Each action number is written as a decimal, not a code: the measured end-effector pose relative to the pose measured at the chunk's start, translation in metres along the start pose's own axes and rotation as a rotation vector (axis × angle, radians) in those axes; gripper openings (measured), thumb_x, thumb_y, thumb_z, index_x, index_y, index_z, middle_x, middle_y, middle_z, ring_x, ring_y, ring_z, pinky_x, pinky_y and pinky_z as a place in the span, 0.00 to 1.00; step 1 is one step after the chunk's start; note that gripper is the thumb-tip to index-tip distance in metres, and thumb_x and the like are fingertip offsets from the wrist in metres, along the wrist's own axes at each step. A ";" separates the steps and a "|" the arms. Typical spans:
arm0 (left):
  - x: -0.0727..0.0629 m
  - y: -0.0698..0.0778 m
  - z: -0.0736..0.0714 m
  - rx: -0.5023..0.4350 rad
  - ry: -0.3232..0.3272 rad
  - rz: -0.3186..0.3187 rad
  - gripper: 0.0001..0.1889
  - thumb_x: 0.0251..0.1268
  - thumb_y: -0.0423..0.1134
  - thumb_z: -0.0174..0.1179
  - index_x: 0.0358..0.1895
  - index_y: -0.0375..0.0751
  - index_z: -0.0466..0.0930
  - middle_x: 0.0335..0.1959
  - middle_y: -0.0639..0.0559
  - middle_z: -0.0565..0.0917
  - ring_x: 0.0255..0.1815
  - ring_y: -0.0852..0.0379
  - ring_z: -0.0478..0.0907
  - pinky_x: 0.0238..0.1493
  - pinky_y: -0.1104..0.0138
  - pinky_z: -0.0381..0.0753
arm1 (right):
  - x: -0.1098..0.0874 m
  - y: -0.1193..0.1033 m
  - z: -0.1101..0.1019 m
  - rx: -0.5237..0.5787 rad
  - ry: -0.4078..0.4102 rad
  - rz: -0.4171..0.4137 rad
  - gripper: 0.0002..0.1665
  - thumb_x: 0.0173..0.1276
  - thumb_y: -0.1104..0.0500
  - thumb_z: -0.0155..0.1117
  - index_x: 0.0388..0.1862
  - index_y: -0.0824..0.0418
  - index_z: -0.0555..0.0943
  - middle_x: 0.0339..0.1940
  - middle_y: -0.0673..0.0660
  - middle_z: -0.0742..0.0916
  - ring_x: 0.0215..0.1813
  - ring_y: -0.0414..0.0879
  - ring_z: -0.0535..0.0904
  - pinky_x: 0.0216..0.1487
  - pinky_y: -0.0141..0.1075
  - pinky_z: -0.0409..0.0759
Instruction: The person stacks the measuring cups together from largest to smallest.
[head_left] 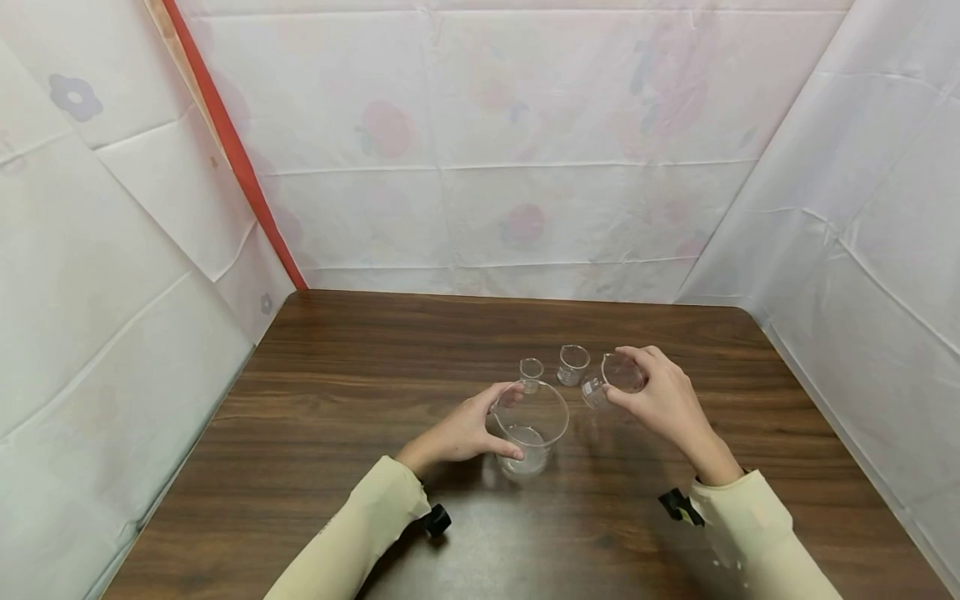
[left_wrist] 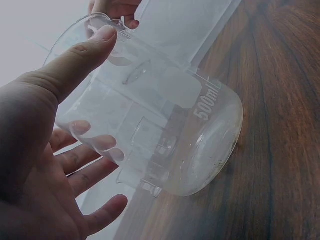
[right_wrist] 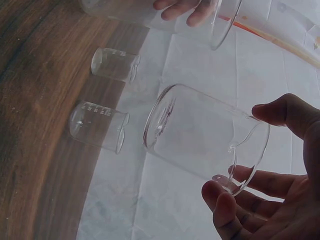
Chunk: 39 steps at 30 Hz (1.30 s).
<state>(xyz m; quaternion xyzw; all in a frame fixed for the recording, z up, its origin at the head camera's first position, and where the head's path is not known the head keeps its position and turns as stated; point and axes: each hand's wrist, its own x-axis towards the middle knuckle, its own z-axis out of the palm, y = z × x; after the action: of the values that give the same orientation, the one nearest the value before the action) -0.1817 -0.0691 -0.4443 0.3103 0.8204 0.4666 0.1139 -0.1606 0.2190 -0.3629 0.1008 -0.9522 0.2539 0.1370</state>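
My left hand (head_left: 461,432) grips the side of a large glass beaker (left_wrist: 205,135) marked 500ml, thumb on the near side and fingers on the far side. This beaker stands upright, its base at or close to the tabletop. To its right, my right hand (head_left: 666,398) pinches a medium glass beaker (right_wrist: 200,132) near its rim between thumb and fingers. In the right wrist view that beaker is raised off the table. Two smaller beakers stand behind the large one: the smallest (head_left: 531,368) and a slightly bigger one (head_left: 573,367) with printed graduations.
A dark wood-grain table (head_left: 360,358) lies under everything. Pale printed cloth (head_left: 465,217) hangs behind it and along both sides. A red strip (head_left: 236,146) runs down the left back corner. Black wrist straps (head_left: 437,521) sit at the sleeve cuffs.
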 end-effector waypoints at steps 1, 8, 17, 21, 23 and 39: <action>0.000 0.000 0.000 0.001 -0.001 -0.004 0.46 0.45 0.48 0.78 0.70 0.47 0.63 0.65 0.42 0.75 0.66 0.50 0.72 0.68 0.51 0.68 | 0.000 -0.001 -0.001 0.003 -0.002 -0.001 0.31 0.54 0.55 0.72 0.56 0.65 0.79 0.39 0.60 0.82 0.32 0.46 0.72 0.34 0.37 0.68; 0.000 0.002 -0.001 0.003 -0.007 -0.009 0.47 0.45 0.48 0.78 0.70 0.45 0.62 0.65 0.42 0.74 0.66 0.50 0.71 0.68 0.51 0.68 | 0.002 -0.003 -0.004 0.012 0.032 -0.027 0.28 0.54 0.56 0.72 0.54 0.64 0.81 0.39 0.60 0.82 0.32 0.47 0.74 0.34 0.37 0.69; 0.000 0.001 0.000 -0.006 -0.008 -0.002 0.47 0.45 0.47 0.77 0.70 0.42 0.62 0.66 0.42 0.73 0.67 0.48 0.71 0.69 0.50 0.68 | 0.005 -0.006 -0.008 0.023 0.064 -0.068 0.28 0.53 0.57 0.72 0.54 0.64 0.81 0.39 0.60 0.83 0.34 0.46 0.75 0.35 0.38 0.71; 0.000 0.002 0.000 -0.007 -0.010 -0.002 0.48 0.45 0.47 0.77 0.71 0.41 0.61 0.67 0.42 0.73 0.67 0.49 0.71 0.69 0.50 0.67 | 0.005 -0.008 -0.010 0.030 0.066 -0.090 0.28 0.53 0.57 0.72 0.54 0.64 0.81 0.41 0.59 0.83 0.35 0.46 0.76 0.36 0.39 0.73; 0.000 0.003 -0.001 -0.007 -0.010 -0.002 0.48 0.45 0.47 0.78 0.71 0.40 0.61 0.67 0.42 0.73 0.67 0.48 0.71 0.69 0.50 0.67 | 0.005 -0.009 -0.011 0.033 0.060 -0.099 0.28 0.54 0.57 0.72 0.55 0.63 0.81 0.42 0.59 0.83 0.35 0.46 0.77 0.36 0.39 0.73; 0.001 0.001 -0.001 -0.002 -0.015 0.001 0.48 0.46 0.47 0.77 0.71 0.40 0.61 0.67 0.42 0.73 0.68 0.49 0.70 0.69 0.50 0.67 | 0.011 -0.020 -0.013 0.059 0.032 -0.148 0.28 0.53 0.59 0.72 0.55 0.62 0.81 0.41 0.57 0.83 0.34 0.46 0.78 0.36 0.38 0.74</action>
<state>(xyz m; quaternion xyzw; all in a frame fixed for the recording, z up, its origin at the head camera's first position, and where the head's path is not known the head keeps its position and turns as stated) -0.1820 -0.0688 -0.4431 0.3143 0.8188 0.4651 0.1202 -0.1626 0.2073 -0.3393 0.1708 -0.9319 0.2726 0.1674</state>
